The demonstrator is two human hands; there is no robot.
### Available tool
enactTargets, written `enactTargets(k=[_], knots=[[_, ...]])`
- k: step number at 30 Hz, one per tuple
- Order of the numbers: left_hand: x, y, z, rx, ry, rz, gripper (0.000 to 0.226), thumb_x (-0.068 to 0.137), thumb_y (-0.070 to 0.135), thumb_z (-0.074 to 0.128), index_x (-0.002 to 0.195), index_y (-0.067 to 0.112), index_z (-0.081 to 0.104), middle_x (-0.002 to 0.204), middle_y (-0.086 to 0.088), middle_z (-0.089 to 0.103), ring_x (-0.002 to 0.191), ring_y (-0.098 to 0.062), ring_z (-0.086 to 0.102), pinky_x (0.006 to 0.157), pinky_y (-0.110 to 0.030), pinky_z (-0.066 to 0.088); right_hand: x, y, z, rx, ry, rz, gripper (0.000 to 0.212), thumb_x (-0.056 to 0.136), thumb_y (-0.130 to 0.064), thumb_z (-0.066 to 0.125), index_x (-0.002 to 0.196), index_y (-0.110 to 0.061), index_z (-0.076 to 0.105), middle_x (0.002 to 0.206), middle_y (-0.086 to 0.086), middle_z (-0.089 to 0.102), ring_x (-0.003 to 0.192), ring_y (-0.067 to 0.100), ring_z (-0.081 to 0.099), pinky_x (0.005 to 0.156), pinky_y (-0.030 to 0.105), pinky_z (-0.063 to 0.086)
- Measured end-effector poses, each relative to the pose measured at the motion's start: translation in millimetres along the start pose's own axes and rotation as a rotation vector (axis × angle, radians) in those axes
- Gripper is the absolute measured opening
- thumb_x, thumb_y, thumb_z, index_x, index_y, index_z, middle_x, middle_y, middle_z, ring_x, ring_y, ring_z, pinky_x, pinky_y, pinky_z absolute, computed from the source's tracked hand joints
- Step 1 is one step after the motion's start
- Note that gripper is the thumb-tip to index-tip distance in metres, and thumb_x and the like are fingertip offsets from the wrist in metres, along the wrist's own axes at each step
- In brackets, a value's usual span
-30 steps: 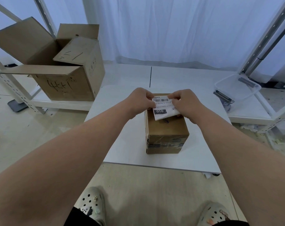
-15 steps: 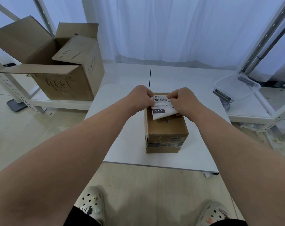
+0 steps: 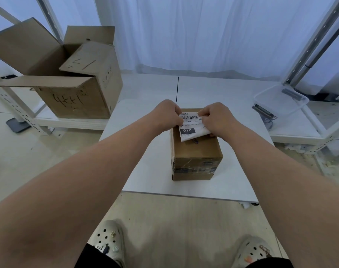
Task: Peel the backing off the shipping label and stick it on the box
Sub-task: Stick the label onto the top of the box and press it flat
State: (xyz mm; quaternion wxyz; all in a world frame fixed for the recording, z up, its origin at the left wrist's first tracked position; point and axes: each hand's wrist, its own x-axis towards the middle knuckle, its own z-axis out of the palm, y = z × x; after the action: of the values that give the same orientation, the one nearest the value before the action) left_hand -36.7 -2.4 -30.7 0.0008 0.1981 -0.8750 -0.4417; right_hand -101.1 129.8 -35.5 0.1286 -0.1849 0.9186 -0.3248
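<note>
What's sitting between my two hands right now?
In the head view, the white barcoded shipping label, pinched by left hand and right hand above the small brown cardboard box.

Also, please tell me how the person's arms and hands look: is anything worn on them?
Both forearms are bare, with no sleeves in view. The left hand and the right hand wear no gloves. No watch, bracelet or ring shows on the visible parts. The fingertips are mostly tucked out of sight.

I saw bare, sleeveless forearms ending in the left hand [image 3: 167, 115] and right hand [image 3: 216, 118], black shorts [image 3: 99, 258] at the frame's bottom, and cream perforated rubber clogs [image 3: 108, 239] studded with small decorative charms.
</note>
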Motion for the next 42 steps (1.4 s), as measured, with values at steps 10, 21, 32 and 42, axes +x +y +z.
enactTargets(k=[10, 21, 32, 42], knots=[[2, 1, -2, 0.047, -0.002, -0.01, 0.023, 0.08, -0.002, 0.059, 0.102, 0.003, 0.065, 0.106, -0.016, 0.066, 0.097, -0.028, 0.063, 0.09, -0.036, 0.051, 1, -1, 1, 0.039, -0.006, 0.017, 0.028, 0.094, -0.003, 0.043, 0.114, -0.008, 0.062, 0.125, 0.015, 0.056, 0.094, 0.03, 0.057, 0.064, 0.036, 0.058], [6, -3, -2, 0.135, -0.062, 0.007, 0.014, 0.084, 0.003, 0.058, 0.096, 0.01, 0.06, 0.103, -0.01, 0.059, 0.086, -0.02, 0.056, 0.068, -0.022, 0.044, 2, 0, 1, -0.061, -0.069, -0.021, 0.04, 0.094, -0.002, 0.039, 0.127, -0.017, 0.056, 0.13, 0.011, 0.05, 0.081, 0.024, 0.054, 0.041, 0.021, 0.047], [3, 3, 1, 0.421, -0.084, 0.056, 0.027, 0.092, 0.004, 0.039, 0.085, 0.015, 0.062, 0.126, -0.018, 0.054, 0.105, -0.024, 0.052, 0.092, -0.034, 0.049, 2, -3, 2, -0.043, -0.079, 0.026, 0.039, 0.096, -0.004, 0.039, 0.133, -0.014, 0.05, 0.13, 0.013, 0.05, 0.062, 0.02, 0.052, 0.045, 0.026, 0.051], [1, -16, 1, 0.832, -0.073, 0.319, 0.042, 0.102, 0.032, 0.025, 0.141, 0.034, 0.039, 0.152, 0.01, 0.032, 0.141, -0.024, 0.021, 0.114, -0.045, 0.016, 0, -2, -4, 0.088, -0.137, 0.052, 0.04, 0.097, -0.006, 0.038, 0.136, -0.009, 0.046, 0.129, 0.015, 0.047, 0.072, 0.023, 0.056, 0.06, 0.032, 0.055]])
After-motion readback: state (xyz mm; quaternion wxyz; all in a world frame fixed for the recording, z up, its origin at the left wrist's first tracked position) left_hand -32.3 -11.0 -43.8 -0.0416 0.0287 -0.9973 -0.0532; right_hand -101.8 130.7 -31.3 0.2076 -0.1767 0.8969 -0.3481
